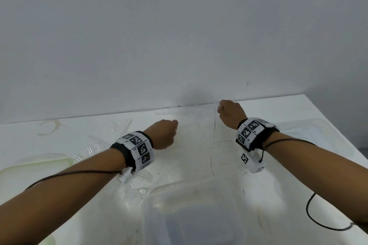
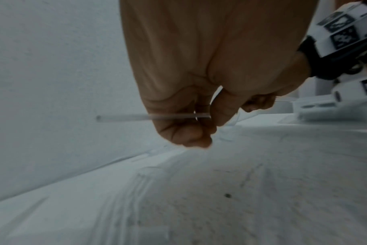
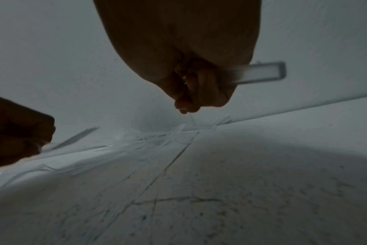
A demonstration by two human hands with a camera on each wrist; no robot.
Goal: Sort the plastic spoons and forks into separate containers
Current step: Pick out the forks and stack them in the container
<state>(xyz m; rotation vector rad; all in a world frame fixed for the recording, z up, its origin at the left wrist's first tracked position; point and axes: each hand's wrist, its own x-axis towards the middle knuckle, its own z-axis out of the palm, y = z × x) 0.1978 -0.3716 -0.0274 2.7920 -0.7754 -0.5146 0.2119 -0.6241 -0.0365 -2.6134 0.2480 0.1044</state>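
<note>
My left hand (image 1: 169, 132) hovers over the middle of the white table (image 1: 199, 157), fingers curled round a clear plastic utensil (image 2: 126, 118) whose handle sticks out to the left. My right hand (image 1: 224, 108) is farther back near the wall and grips another clear utensil handle (image 3: 262, 73). Both heads are hidden, so I cannot tell spoon from fork. A loose pile of clear cutlery (image 3: 157, 139) lies against the wall between the hands. A clear container (image 1: 195, 205) stands at the near edge.
More clear forks (image 1: 117, 127) lie scattered on the table's left side. A shallow tray (image 1: 35, 167) sits at the left and another tray (image 1: 310, 131) at the right. A black cable (image 1: 318, 219) loops at the near right. The wall (image 1: 179, 36) closes the back.
</note>
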